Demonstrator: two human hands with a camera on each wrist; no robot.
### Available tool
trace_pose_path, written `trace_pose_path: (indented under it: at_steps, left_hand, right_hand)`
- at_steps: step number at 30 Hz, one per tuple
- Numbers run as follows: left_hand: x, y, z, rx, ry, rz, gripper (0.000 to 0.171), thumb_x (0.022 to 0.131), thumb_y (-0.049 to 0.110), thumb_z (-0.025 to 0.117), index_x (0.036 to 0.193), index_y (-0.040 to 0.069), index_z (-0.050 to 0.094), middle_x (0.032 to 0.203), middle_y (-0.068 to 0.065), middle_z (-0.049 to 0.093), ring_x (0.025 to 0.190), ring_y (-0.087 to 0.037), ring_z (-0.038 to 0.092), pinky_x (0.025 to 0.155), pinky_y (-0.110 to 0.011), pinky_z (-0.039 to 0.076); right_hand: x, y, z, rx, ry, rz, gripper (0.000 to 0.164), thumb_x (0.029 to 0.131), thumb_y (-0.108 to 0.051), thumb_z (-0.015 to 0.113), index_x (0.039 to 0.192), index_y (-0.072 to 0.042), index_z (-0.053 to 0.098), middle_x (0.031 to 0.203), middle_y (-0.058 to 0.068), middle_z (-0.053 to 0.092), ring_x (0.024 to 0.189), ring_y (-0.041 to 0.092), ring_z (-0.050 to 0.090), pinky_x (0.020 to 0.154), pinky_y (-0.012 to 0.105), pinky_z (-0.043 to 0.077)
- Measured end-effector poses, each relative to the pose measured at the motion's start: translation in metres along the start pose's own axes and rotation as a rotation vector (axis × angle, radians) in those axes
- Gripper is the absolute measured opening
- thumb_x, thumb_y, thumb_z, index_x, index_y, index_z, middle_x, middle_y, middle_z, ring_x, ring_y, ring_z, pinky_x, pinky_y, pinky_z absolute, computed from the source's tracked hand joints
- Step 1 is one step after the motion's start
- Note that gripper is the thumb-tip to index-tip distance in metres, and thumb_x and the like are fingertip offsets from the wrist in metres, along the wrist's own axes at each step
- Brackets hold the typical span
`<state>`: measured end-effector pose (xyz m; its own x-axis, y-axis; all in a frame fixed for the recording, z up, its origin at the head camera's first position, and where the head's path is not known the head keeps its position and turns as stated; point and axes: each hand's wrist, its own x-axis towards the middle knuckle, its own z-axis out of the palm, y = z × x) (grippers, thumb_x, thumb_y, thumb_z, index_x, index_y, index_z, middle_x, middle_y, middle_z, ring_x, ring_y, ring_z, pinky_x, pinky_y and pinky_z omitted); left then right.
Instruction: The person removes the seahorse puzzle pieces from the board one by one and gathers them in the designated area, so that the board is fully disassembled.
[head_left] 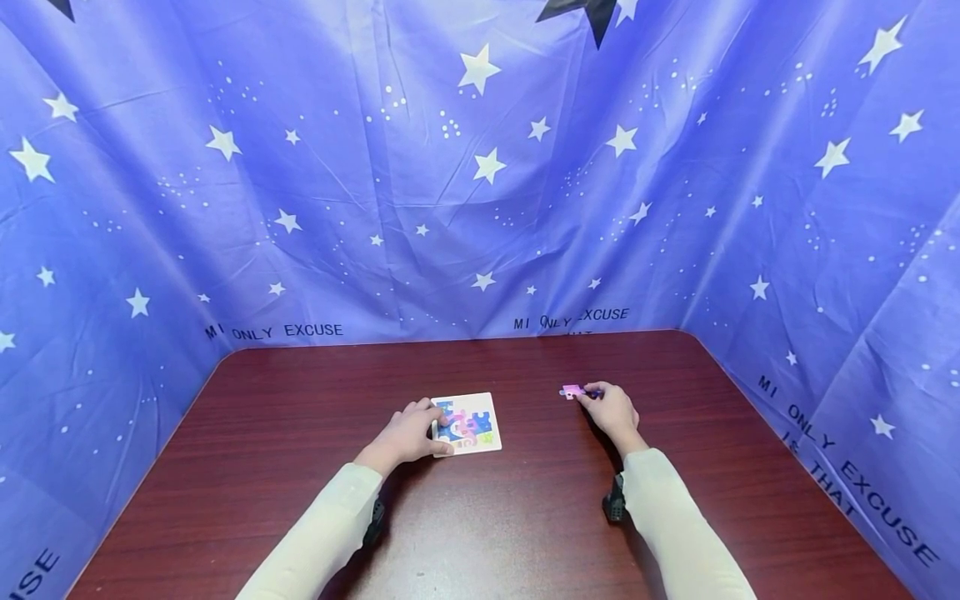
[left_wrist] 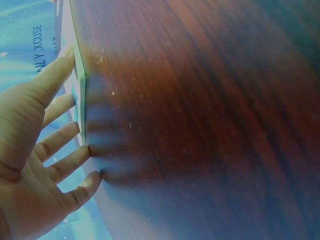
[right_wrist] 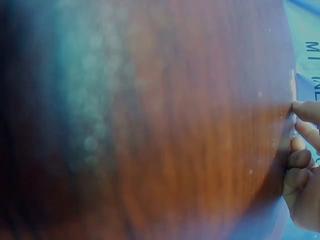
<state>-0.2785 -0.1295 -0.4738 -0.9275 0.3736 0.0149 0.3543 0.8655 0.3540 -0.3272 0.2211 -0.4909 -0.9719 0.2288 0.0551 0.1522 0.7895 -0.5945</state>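
Puzzle board [head_left: 471,427] flat on the dark red table [head_left: 495,533]. From where I stand: left hand [head_left: 408,433] spread, touching the board's left side; right hand [head_left: 617,411], well apart, touching a small pink puzzle piece [head_left: 571,391] (can't tell if pinched)

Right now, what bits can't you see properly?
Head: part of the puzzle board, covered by the left hand.
Head: whatever is under the right hand beside the pink piece.
Left wrist: the puzzle board's picture, seen too edge-on.
Right wrist: part of the right hand, cut off by the right edge; the near tabletop, blurred.
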Motion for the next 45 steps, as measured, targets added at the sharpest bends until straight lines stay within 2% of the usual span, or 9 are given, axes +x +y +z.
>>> trace_pose_path:
  at_steps: [12, 20, 27, 31, 37, 45]
  left_hand:
    - [0.000, -0.001, 0.001, 0.006, 0.002, 0.007, 0.041, 0.072, 0.042, 0.077, 0.100, 0.016, 0.063, 0.102, -0.002, 0.053, 0.100, -0.024, 0.050, 0.083, -0.049, 0.040]
    - [-0.002, -0.001, 0.001, 0.007, 0.007, 0.008, 0.040, 0.074, 0.042, 0.076, 0.101, 0.016, 0.063, 0.104, -0.002, 0.054, 0.101, -0.025, 0.051, 0.084, -0.050, 0.041]
    - [-0.003, -0.001, 0.002, 0.016, 0.006, 0.004, 0.041, 0.075, 0.043, 0.075, 0.103, 0.015, 0.062, 0.108, -0.003, 0.055, 0.105, -0.025, 0.051, 0.088, -0.049, 0.040]
    - [-0.003, -0.002, 0.004, 0.027, 0.011, 0.014, 0.042, 0.075, 0.044, 0.074, 0.103, 0.016, 0.062, 0.110, -0.004, 0.055, 0.106, -0.025, 0.052, 0.087, -0.048, 0.041]
    - [-0.006, -0.001, 0.004, 0.037, 0.014, 0.014, 0.043, 0.077, 0.045, 0.072, 0.105, 0.015, 0.062, 0.110, -0.005, 0.054, 0.105, -0.025, 0.052, 0.088, -0.048, 0.041]
    - [-0.013, 0.001, 0.002, 0.050, 0.028, 0.024, 0.045, 0.079, 0.048, 0.069, 0.108, 0.013, 0.063, 0.111, -0.006, 0.056, 0.106, -0.026, 0.053, 0.088, -0.048, 0.042]
  right_hand:
    - [-0.003, 0.001, -0.004, 0.005, -0.020, -0.011, 0.035, 0.086, -0.035, 0.063, 0.112, -0.012, 0.066, 0.096, 0.011, 0.065, 0.090, 0.027, 0.059, 0.074, 0.049, 0.043]
    - [-0.002, -0.001, -0.006, 0.036, -0.021, -0.051, 0.033, 0.085, -0.031, 0.065, 0.109, -0.008, 0.066, 0.088, 0.010, 0.065, 0.081, 0.023, 0.058, 0.064, 0.034, 0.042]
    - [-0.003, -0.004, -0.008, 0.039, -0.014, -0.116, 0.031, 0.084, -0.028, 0.066, 0.106, -0.006, 0.067, 0.083, 0.008, 0.063, 0.077, 0.022, 0.056, 0.064, 0.031, 0.040]
    - [-0.005, -0.008, -0.006, 0.056, -0.007, -0.149, 0.029, 0.084, -0.025, 0.067, 0.105, -0.005, 0.068, 0.082, 0.008, 0.063, 0.075, 0.021, 0.055, 0.064, 0.030, 0.039]
    - [-0.010, -0.021, 0.000, 0.105, -0.012, -0.225, 0.026, 0.083, -0.022, 0.068, 0.102, -0.004, 0.068, 0.083, 0.010, 0.067, 0.076, 0.020, 0.059, 0.070, 0.032, 0.044]
    - [-0.018, -0.043, 0.013, 0.165, -0.097, -0.262, 0.024, 0.083, -0.018, 0.068, 0.102, -0.004, 0.067, 0.074, 0.004, 0.058, 0.065, 0.013, 0.051, 0.064, 0.026, 0.041]
